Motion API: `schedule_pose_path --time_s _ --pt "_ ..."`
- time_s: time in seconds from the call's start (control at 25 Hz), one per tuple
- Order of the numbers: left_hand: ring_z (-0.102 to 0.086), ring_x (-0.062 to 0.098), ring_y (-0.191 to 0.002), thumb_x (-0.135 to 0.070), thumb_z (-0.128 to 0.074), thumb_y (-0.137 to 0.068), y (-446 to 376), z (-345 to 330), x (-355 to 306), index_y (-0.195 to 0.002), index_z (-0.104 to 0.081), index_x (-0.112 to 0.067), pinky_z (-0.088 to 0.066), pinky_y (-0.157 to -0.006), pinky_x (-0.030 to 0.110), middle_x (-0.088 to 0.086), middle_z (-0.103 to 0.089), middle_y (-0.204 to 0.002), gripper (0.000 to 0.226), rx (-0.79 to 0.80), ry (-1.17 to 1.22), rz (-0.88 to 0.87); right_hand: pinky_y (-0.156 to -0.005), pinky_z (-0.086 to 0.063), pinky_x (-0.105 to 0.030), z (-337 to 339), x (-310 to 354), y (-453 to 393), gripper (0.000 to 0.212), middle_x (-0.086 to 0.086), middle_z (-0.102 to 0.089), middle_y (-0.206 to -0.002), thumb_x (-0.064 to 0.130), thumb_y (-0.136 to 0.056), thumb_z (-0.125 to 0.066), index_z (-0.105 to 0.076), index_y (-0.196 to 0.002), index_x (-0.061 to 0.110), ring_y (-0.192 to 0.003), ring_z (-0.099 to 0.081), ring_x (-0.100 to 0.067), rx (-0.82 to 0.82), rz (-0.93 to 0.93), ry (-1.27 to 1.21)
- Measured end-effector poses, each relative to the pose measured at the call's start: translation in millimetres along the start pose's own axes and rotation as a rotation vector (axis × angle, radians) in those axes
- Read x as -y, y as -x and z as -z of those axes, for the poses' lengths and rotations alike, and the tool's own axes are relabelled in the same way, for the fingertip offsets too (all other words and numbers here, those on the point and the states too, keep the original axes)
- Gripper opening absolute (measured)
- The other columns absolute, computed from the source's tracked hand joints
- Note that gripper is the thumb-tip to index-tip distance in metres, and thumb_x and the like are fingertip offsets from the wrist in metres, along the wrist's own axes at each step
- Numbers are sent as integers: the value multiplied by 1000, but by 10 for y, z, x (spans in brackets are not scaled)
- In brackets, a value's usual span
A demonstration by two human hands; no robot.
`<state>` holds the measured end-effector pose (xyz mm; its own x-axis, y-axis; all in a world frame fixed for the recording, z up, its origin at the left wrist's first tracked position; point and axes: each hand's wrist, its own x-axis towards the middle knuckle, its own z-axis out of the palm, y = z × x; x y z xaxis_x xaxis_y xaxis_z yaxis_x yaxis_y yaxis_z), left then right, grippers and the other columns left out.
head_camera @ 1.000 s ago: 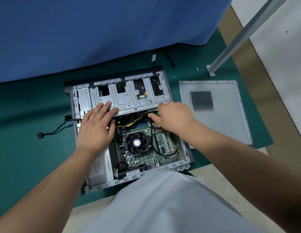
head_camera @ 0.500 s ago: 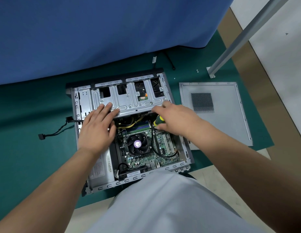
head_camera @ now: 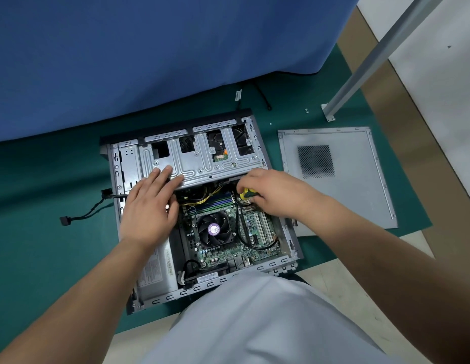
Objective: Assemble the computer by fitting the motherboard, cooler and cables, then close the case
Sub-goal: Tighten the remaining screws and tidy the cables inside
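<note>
An open computer case [head_camera: 286, 229] lies flat on a green mat. Inside, the green motherboard [head_camera: 257, 229] sits in place with a black cooler fan [head_camera: 214, 229] on it, and yellow and black cables [head_camera: 202, 199] run under the metal drive cage [head_camera: 199, 164]. My left hand [head_camera: 149, 203] rests flat, fingers straight, on the cage's near edge. My right hand [head_camera: 273, 193] grips a screwdriver with a yellow and black handle [head_camera: 246, 193], held over the motherboard's far right corner. The screwdriver's tip is hidden.
The grey side panel [head_camera: 354, 179] with a mesh vent lies to the right of the case. A black cable with a connector [head_camera: 78, 218] trails out to the left. Small screws [head_camera: 306, 110] lie near a metal post's foot [head_camera: 328, 111]. A blue cloth [head_camera: 149, 61] hangs behind.
My right hand has drawn back a little from under the cage edge, so the screwdriver's yellow handle shows. My left hand stays on the drive cage.
</note>
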<state>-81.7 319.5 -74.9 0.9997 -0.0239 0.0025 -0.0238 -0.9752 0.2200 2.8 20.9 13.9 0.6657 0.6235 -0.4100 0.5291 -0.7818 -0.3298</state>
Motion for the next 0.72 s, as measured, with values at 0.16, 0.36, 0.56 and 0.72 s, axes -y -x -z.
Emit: schedule_pose_path --time_s 0.16,0.36,0.56,0.72 --pt "-22 13 -156 -38 -35 -102 -5 -8 8 -152 -42 -38 -14 -126 36 -9 -32 -166 51 5 -4 -4 -50 -39 -33 -93 70 -103 46 0 -52 -77 60 -102 -41 -48 -117 17 -69 -57 -28 -188 -229 232" --pt "-22 13 -156 -37 -38 -102 -3 17 -8 -152 -44 -37 -13 -126 35 -8 -33 -165 51 5 0 3 -65 -54 -39 -127 -36 -25 40 -1 -48 -134 29 -101 -53 -38 -139 27 -79 -60 -22 -95 20 -10" --pt "-23 15 -155 -33 -40 -101 -6 58 -46 -151 -46 -35 -14 -126 36 -7 -34 -165 51 15 17 14 -61 -56 -43 -314 6 -15 39 -10 -63 -115 39 -107 -44 -41 -139 17 -78 -65 -34 -335 -167 16" --pt "-23 15 -156 -33 -40 -100 -8 76 -60 -152 -46 -35 -15 -126 38 -7 -34 -165 52 26 23 22 -64 -56 -44 -352 -19 9 42 -12 -59 -123 36 -106 -44 -38 -143 18 -81 -65 -34 -362 -167 -56"
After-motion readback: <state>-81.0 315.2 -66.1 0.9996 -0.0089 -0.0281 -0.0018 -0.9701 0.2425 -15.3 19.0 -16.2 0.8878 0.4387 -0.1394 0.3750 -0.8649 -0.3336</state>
